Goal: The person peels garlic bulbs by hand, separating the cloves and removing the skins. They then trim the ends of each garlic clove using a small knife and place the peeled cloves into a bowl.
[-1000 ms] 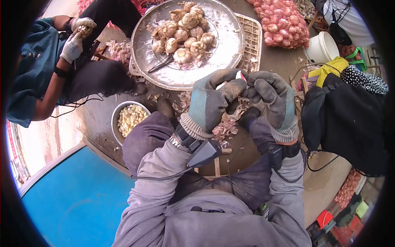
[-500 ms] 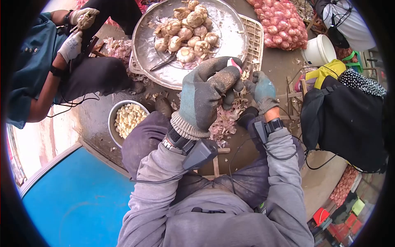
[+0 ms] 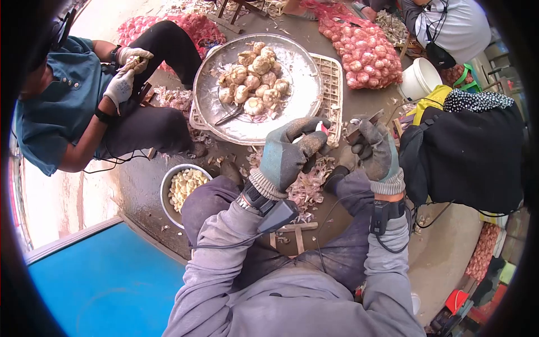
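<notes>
My left hand [image 3: 286,151], in a grey-and-teal work glove, pinches a small pink-and-white garlic clove [image 3: 321,128] between thumb and fingertips. To its right, my right hand [image 3: 377,151], gloved alike, is closed around what looks like a small knife [image 3: 375,117]; its fingers hide much of it. Both hands are raised above my lap, apart from each other. Beyond them, a round metal basin [image 3: 306,101] bears a heap of whole garlic bulbs [image 3: 255,78] and a dark thin tool [image 3: 229,116]. Peeled cloves [image 3: 185,185] fill a metal bowl [image 3: 164,194] beside my knee.
Loose garlic skins [image 3: 306,194] litter the floor between my feet. A plastic crate [image 3: 334,84] supports the basin. At left a co-worker [image 3: 67,106] in white gloves handles garlic. A red net sack of garlic [image 3: 365,53], a white bucket [image 3: 420,78] and a black cloth [image 3: 460,151] lie right.
My right hand has swung outward and turned, bringing the knife-like tool into view. The left hand still holds the clove. The view has shifted, showing more of the co-worker.
</notes>
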A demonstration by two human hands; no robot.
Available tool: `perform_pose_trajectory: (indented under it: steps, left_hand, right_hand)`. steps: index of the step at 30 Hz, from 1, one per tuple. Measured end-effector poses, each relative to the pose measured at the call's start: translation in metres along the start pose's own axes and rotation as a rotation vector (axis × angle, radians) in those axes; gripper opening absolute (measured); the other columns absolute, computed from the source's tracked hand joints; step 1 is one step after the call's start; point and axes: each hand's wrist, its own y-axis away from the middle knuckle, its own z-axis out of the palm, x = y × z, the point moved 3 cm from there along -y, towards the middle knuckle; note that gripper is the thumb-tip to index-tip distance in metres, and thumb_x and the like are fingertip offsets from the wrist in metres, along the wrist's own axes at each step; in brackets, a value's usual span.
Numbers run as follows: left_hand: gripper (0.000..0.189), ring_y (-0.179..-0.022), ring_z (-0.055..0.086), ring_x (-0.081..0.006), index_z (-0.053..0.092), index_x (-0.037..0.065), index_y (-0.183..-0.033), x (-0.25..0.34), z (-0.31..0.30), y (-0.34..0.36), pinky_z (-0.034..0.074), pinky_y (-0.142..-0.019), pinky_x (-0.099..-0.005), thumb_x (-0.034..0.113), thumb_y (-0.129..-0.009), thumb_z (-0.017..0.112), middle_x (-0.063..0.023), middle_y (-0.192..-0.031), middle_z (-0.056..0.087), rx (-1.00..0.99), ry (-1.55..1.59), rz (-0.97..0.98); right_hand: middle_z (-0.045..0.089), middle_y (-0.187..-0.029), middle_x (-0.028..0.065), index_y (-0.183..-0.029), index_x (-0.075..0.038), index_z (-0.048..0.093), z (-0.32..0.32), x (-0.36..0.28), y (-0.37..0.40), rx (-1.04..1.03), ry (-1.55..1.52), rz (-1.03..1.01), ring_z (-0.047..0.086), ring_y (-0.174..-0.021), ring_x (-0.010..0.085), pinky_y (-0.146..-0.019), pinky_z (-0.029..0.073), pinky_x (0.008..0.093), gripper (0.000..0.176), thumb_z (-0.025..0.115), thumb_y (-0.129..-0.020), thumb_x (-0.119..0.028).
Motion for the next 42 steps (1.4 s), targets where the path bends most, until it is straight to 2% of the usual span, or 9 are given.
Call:
perform_pose_trajectory:
  steps: [2,7,14,18,23,31,33,36,42]
  left_hand:
    - [0.03,-0.057,0.056,-0.0064,0.07,0.004,-0.118,-0.001,0.006,0.007,0.037,-0.047,-0.0212,0.019,-0.092,0.07,-0.004,-0.08,0.069,-0.005,-0.052,0.033]
    - [0.029,-0.062,0.056,-0.0047,0.072,0.005,-0.118,-0.001,0.022,0.054,0.042,-0.054,-0.0207,0.02,-0.093,0.073,-0.0038,-0.085,0.072,0.042,-0.441,0.307]
    - [0.029,-0.078,0.06,-0.0068,0.072,0.004,-0.118,0.002,0.025,0.137,0.05,-0.07,-0.0247,0.017,-0.092,0.074,-0.0025,-0.092,0.07,0.112,-0.538,0.29]
    - [0.029,-0.091,0.065,-0.012,0.07,-0.001,-0.116,-0.015,0.032,0.168,0.053,-0.083,-0.0281,0.006,-0.089,0.076,-0.0092,-0.103,0.073,0.129,-0.571,0.424]
    - [0.037,-0.101,0.064,-0.0098,0.066,-0.004,-0.124,-0.041,0.051,0.183,0.053,-0.087,-0.0245,0.001,-0.088,0.077,-0.0061,-0.11,0.071,0.158,-0.526,0.402]
    - [0.03,-0.097,0.064,-0.0094,0.069,-0.003,-0.119,-0.04,0.068,0.189,0.053,-0.086,-0.0244,0.002,-0.09,0.075,-0.0063,-0.106,0.071,0.129,-0.723,0.477]
    - [0.029,-0.097,0.064,-0.0094,0.069,-0.003,-0.118,-0.041,0.071,0.19,0.053,-0.086,-0.0246,0.003,-0.09,0.075,-0.006,-0.104,0.071,0.118,-0.725,0.458]
    - [0.028,-0.088,0.064,-0.0077,0.07,-0.001,-0.118,-0.034,0.078,0.193,0.052,-0.076,-0.0227,0.006,-0.091,0.074,-0.0045,-0.096,0.072,0.101,-0.714,0.451]
    - [0.027,-0.073,0.061,-0.0067,0.069,-0.003,-0.118,-0.046,0.06,0.188,0.049,-0.064,-0.0223,0.014,-0.096,0.066,-0.0052,-0.097,0.071,-0.002,-0.254,0.034]
  right_hand:
    - [0.071,-0.09,0.0024,-0.118,-0.003,0.066,0.013,-0.018,0.023,0.069,0.062,-0.065,0.062,-0.063,0.0043,-0.054,0.042,0.0165,0.041,0.07,-0.095,-0.037]
    - [0.072,-0.096,0.0051,-0.118,0.003,0.065,0.056,-0.026,0.076,0.09,-0.015,-0.219,0.067,-0.076,0.0107,-0.065,0.052,0.0227,0.029,0.073,-0.093,-0.009]
    - [0.073,-0.097,0.0093,-0.116,0.003,0.064,0.062,-0.003,0.147,-0.141,-0.082,-0.214,0.068,-0.083,0.0126,-0.071,0.056,0.0265,0.032,0.075,-0.092,-0.016]
    - [0.072,-0.094,0.0079,-0.116,0.002,0.063,0.052,0.0,0.166,-0.116,-0.291,-0.111,0.07,-0.082,0.0129,-0.068,0.057,0.025,0.031,0.075,-0.093,-0.016]
    - [0.072,-0.091,0.0053,-0.111,0.002,0.066,0.064,-0.005,0.193,-0.045,-0.153,-0.27,0.071,-0.081,0.0121,-0.064,0.055,0.0221,0.024,0.071,-0.096,-0.016]
    - [0.074,-0.096,0.0109,-0.112,0.002,0.066,0.043,0.009,0.204,-0.039,-0.131,-0.197,0.072,-0.079,0.0142,-0.065,0.057,0.0226,0.028,0.07,-0.097,-0.022]
    - [0.075,-0.097,0.0135,-0.112,0.002,0.066,0.04,0.025,0.201,-0.101,-0.51,-0.122,0.072,-0.076,0.0151,-0.064,0.057,0.0236,0.033,0.071,-0.096,-0.026]
    - [0.074,-0.093,0.0121,-0.112,0.002,0.066,0.039,0.017,0.205,-0.017,-0.248,-0.2,0.071,-0.074,0.0155,-0.063,0.058,0.0252,0.033,0.072,-0.095,-0.025]
    - [0.072,-0.089,0.0084,-0.113,-0.002,0.061,0.037,0.02,0.206,-0.152,-0.346,-0.121,0.071,-0.073,0.0137,-0.062,0.059,0.0242,0.027,0.067,-0.098,-0.023]
